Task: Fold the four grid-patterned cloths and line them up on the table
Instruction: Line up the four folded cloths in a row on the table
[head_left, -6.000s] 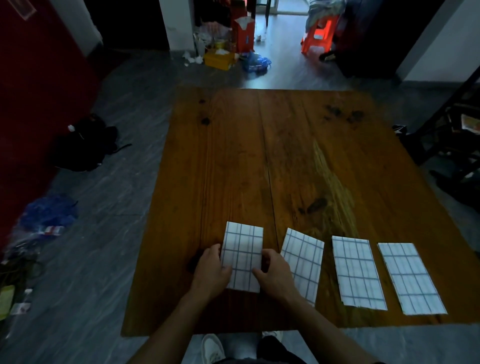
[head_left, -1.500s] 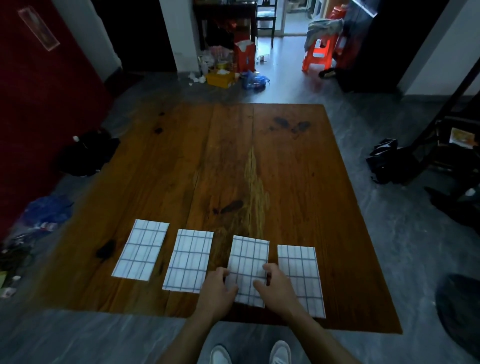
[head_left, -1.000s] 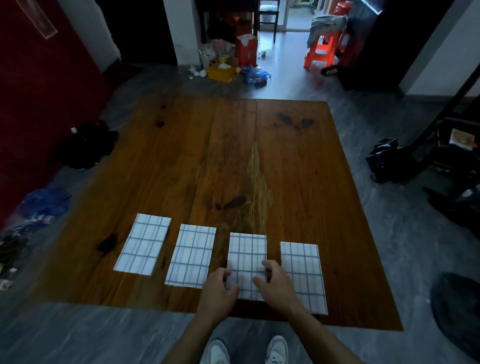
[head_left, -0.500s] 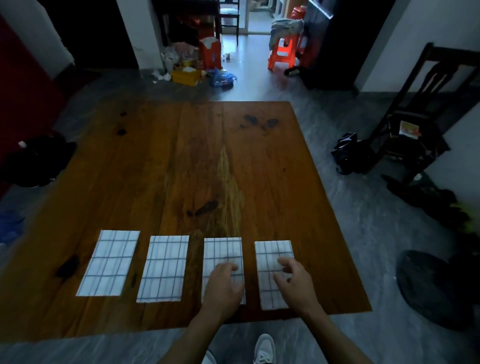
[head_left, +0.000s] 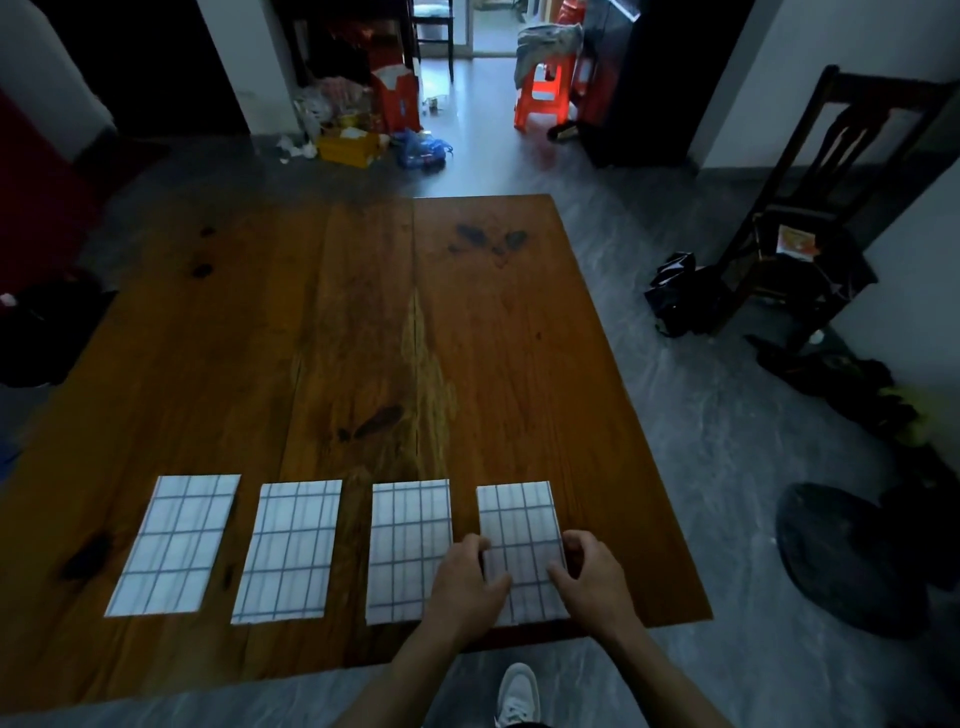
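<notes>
Fourth folded cloth (head_left: 519, 540), at tabletop (head_left: 363, 338) near edge by right corner, gripped at both sides by left hand (head_left: 465, 582) and right hand (head_left: 592, 582). Best squared with neighbouring cloth (head_left: 408, 545), gap matched, edges kept parallel.

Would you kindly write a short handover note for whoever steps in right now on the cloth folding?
Left hand: grips the left edge of the rightmost cloth, its wrist over the third cloth.
Right hand: grips the same cloth's right edge.
Things: all four cloths lie folded in a row, gaps between them, near the front edge of the table; the far-left cloth and the second cloth lie untouched.
Done: folding, and the lining up looks nearly complete.
Left: probably square up the rightmost cloth, then let go.
</notes>
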